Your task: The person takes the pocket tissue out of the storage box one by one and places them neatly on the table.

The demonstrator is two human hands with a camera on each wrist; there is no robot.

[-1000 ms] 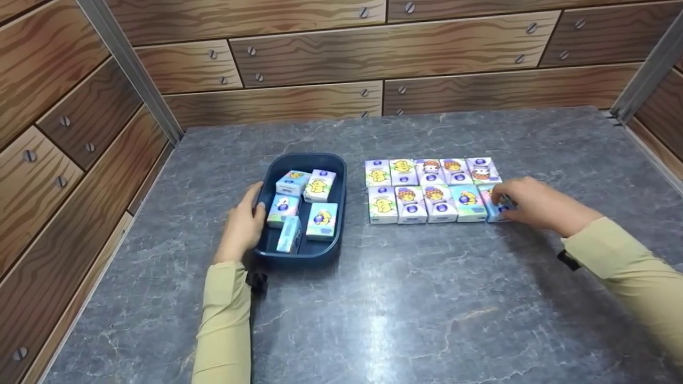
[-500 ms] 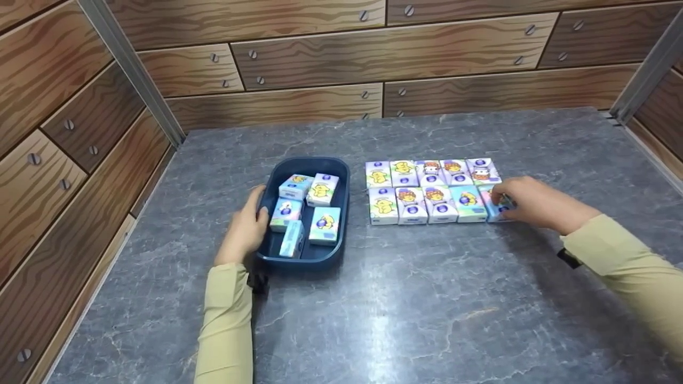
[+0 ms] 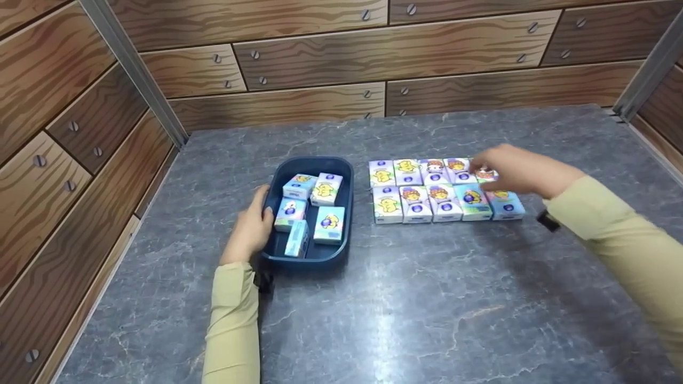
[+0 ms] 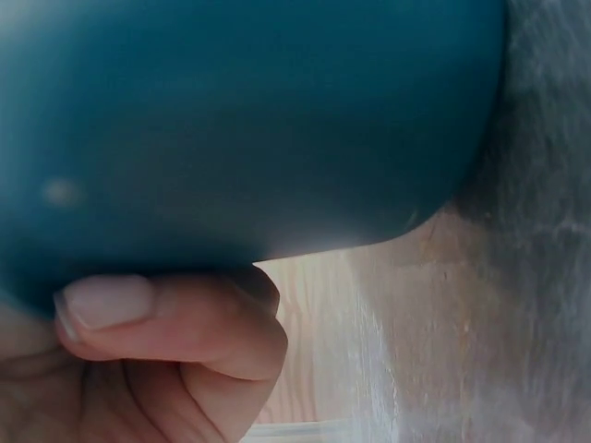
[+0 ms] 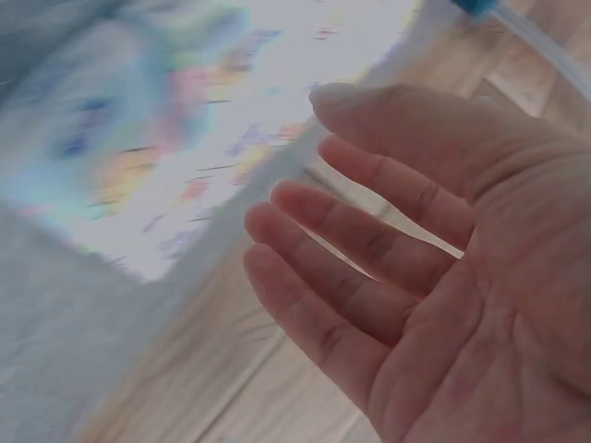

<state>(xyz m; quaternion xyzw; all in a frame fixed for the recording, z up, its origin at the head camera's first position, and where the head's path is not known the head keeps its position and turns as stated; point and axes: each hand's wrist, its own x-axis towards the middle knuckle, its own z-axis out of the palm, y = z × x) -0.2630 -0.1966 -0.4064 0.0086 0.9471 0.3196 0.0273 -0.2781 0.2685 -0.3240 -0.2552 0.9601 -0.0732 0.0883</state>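
Note:
A dark blue bin [image 3: 307,260] holds several small printed boxes [image 3: 328,224] lying at mixed angles. My left hand [image 3: 248,229] grips the bin's left wall; in the left wrist view the thumb of that hand [image 4: 175,341] lies against the blue wall [image 4: 277,138]. To the right, printed boxes stand side by side in two rows, with a light blue box [image 3: 507,205] at the front row's right end. Above the back row's right end hovers my right hand [image 3: 520,169], partly covering a box there. The right wrist view shows this hand [image 5: 416,249] with fingers spread and nothing between them, the boxes [image 5: 185,120] blurred beyond.
The grey marbled tabletop [image 3: 427,298] carries the bin and the rows. Wood-patterned panels [image 3: 320,64] close off the back and both sides, with metal strips [image 3: 136,69] at the corners.
My right hand has let go of the front row's right-end box and risen back and left over the back row. My left hand stays on the bin, which appears slightly further right in view.

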